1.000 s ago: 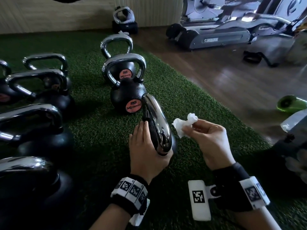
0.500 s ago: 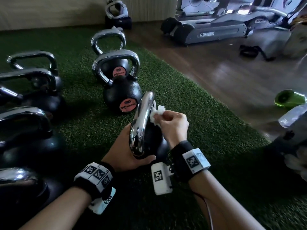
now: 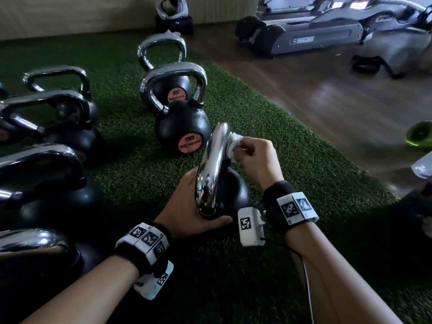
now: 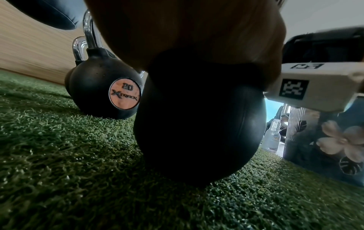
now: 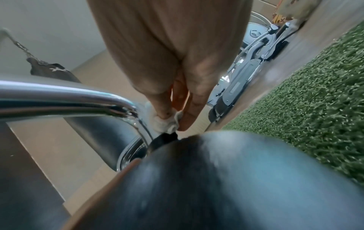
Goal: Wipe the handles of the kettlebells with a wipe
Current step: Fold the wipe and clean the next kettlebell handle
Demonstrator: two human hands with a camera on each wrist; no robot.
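Observation:
A black kettlebell [image 3: 236, 195] with a chrome handle [image 3: 210, 164] stands on the green turf in front of me, its handle edge-on to me. My left hand [image 3: 187, 206] grips its near side, thumb curled under the near foot of the handle; the fingers are hidden behind it. My right hand [image 3: 254, 157] pinches a crumpled white wipe [image 3: 233, 143] against the right side of the handle near its far bend. In the right wrist view the wipe [image 5: 165, 123] sits between thumb and fingers, pressed on the chrome handle [image 5: 59, 96] just above the ball [image 5: 216, 179]. The left wrist view shows my palm on the ball [image 4: 197, 124].
A kettlebell marked 20 [image 3: 182, 127] stands just beyond, another [image 3: 163, 54] behind it, and several more [image 3: 46, 118] line the left. Wooden floor with treadmills [image 3: 304, 38] lies to the right, along with a green object [image 3: 420, 136]. A clear bottle [image 4: 272, 137] stands off the turf.
My right hand carried the wipe from the right of the kettlebell onto its handle and holds it there. My left hand went from lying flat against the handle to gripping the near base.

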